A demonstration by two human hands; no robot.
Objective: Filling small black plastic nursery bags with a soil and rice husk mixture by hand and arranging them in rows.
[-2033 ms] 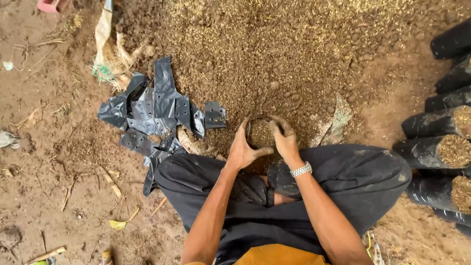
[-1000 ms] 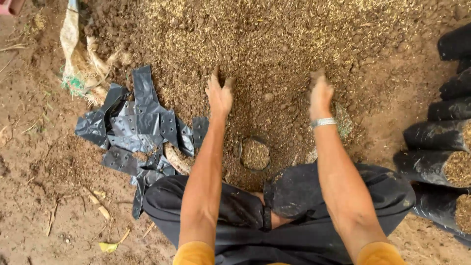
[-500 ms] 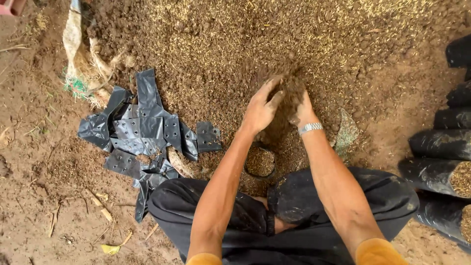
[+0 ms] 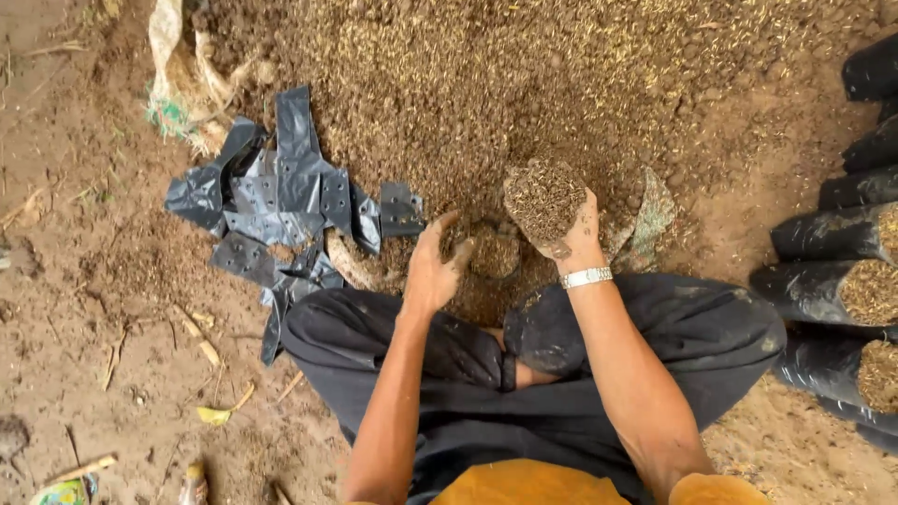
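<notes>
Fingers of the right hand (image 4: 572,229) are cupped upward around a heaped handful of soil mix (image 4: 544,198), grasping it just above the small black bag (image 4: 493,252) that stands open-mouthed on the ground, partly filled. Left hand (image 4: 432,271) rests at the bag's near rim with fingers loosely spread, gripping nothing that can be made out. Both hands are soiled (a metal watch (image 4: 586,278) sits on the right wrist). Beyond lies the large soil heap (image 4: 524,75). Flat empty black bags (image 4: 281,201) lie to the left; filled bags (image 4: 842,290) are stacked on their sides at the right.
</notes>
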